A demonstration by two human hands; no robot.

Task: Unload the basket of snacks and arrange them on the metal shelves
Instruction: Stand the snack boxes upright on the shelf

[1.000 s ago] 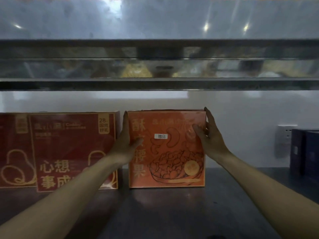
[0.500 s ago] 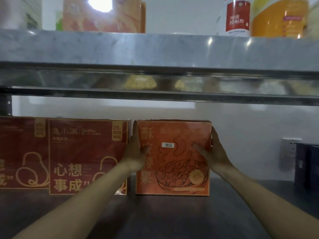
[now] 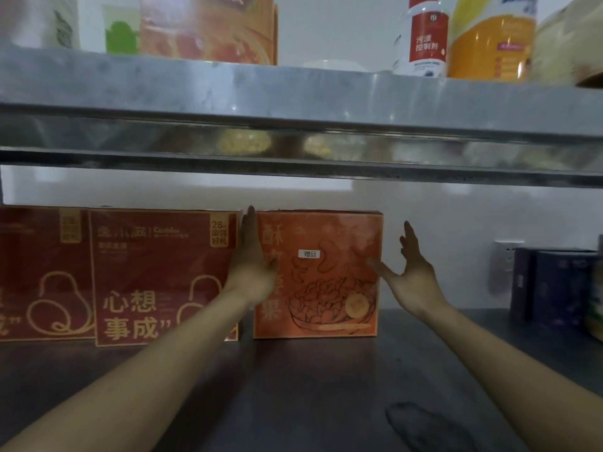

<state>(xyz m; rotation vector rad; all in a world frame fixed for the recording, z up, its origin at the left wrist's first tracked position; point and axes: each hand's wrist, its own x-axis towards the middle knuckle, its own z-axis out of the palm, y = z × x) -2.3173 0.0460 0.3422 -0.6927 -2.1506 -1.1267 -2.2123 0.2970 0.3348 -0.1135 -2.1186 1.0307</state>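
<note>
Head view: both forearms reach over the dark lower shelf (image 3: 326,386). Left hand (image 3: 253,265) is flat, fingers straight, pressed against the left edge of the orange snack box (image 3: 326,288). Right hand (image 3: 411,275) is spread, fingers apart, just off the box's right edge, gripping nothing. The box stands upright on the lower shelf, just beside a red gift box (image 3: 156,275). Dark blue boxes (image 3: 554,282) stand farther right. Above, the upper shelf (image 3: 293,93) carries a red-labelled bottle (image 3: 421,37).

Orange box (image 3: 326,288) upright on shelf (image 3: 326,386).
L hand (image 3: 253,265) flat on its left edge; R hand (image 3: 411,275) spread beside it.
</note>
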